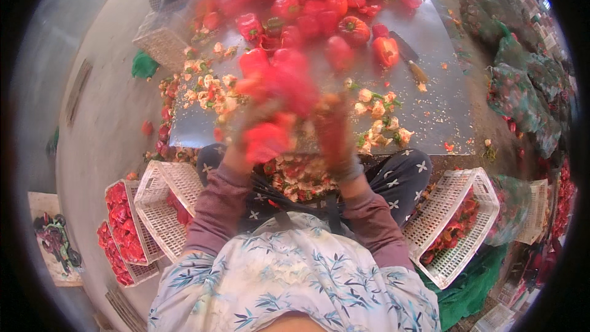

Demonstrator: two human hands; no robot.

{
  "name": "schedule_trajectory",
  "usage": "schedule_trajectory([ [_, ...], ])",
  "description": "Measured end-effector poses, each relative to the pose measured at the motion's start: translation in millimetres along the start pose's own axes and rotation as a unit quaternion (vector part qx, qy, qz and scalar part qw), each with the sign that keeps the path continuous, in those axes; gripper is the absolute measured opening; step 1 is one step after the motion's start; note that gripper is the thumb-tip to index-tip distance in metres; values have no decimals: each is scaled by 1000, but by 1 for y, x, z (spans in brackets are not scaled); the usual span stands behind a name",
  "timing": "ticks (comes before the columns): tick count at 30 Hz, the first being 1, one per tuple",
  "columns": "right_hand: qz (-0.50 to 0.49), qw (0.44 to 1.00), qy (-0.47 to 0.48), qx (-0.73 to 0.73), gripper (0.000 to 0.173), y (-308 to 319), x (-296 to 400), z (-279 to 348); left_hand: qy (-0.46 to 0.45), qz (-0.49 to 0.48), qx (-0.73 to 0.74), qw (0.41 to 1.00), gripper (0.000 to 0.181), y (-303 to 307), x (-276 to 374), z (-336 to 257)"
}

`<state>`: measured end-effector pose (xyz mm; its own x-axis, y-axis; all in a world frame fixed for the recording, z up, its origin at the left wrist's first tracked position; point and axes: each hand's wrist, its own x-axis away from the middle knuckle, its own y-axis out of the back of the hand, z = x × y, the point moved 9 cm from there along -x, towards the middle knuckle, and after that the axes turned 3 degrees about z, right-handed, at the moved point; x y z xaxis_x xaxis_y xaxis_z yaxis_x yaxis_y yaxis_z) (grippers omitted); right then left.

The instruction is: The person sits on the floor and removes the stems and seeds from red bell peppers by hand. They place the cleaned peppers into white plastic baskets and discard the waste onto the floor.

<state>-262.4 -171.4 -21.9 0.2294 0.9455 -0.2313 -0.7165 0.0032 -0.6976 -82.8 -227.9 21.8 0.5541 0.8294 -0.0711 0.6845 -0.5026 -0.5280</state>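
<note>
Both hands are badly motion-blurred over the near edge of a metal table (442,115). My left hand (249,122) is around red pepper pieces (265,140), and more blurred red peppers (283,74) show just beyond it. Apart from it, my right hand (333,131) appears to wear a dark, stained glove; whether it holds anything is lost in the blur. A large pile of red bell peppers (318,9) covers the far side of the table. Cut-out pepper cores (212,92) lie to the left, with more cores (378,110) to the right.
A knife (412,62) lies beside a halved pepper (386,51). White plastic crates (159,193) stand left, some filled with red peppers (126,226). At right, a tilted crate (454,221) holds pepper pieces. Mesh sacks (525,87) line the right side. Cores collect below the table edge (302,177).
</note>
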Motion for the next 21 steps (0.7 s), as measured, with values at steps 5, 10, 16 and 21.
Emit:
schedule_trajectory([
  [5, 89, 965, -219, 110, 57, -61, -25, -10, -73, -73, -417, 903, 37, 34, 40, -76],
  [10, -31, 833, -50, 550, 71, 93, -132, -1, -100, -337, -246, 903, 56, 157, 217, -170],
  [16, -62, 579, 59, 811, 102, 132, -201, -22, 192, -465, -741, 445, 72, 253, 420, -154],
  [21, 5, 821, -126, 557, 90, 115, -200, -26, -11, -399, -579, 711, 57, 173, 289, -97],
])
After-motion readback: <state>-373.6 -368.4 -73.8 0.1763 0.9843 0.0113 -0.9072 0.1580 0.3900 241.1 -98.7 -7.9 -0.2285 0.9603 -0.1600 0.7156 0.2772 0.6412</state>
